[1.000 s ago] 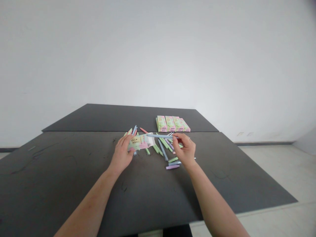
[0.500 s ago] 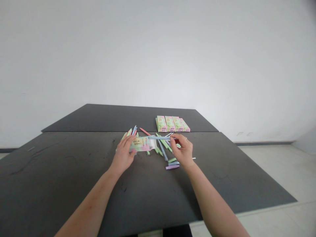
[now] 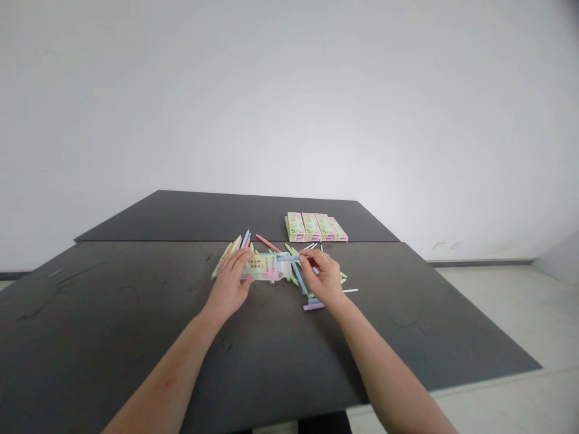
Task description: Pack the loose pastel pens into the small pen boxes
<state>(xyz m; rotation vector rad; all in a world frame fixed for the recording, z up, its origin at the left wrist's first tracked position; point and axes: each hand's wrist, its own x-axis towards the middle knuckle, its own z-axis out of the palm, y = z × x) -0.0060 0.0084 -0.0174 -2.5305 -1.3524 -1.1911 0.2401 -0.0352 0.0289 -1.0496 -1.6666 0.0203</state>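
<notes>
My left hand [image 3: 230,282] is closed round the left end of a small green, yellow and pink printed box [image 3: 263,267], held above the table with its open end to the right. Between the thumb and fingers of my right hand [image 3: 323,276] is a blue pen [image 3: 289,258], partly inside that open end. Loose pens lie beneath and around my hands: green ones at the left [image 3: 220,263], a red pen [image 3: 266,242] behind the box, and a purple pen [image 3: 313,307] nearest me. My hands and the box hide part of the pile.
Several closed printed boxes [image 3: 312,227] stand in a row towards the back right of the dark table [image 3: 136,337]. A white stick-like piece [image 3: 350,290] lies to the right of my right hand. A white wall rises behind the table.
My right hand has moved left, and the blue pen has slid farther into the box. My left hand and the box have shifted slightly to the right.
</notes>
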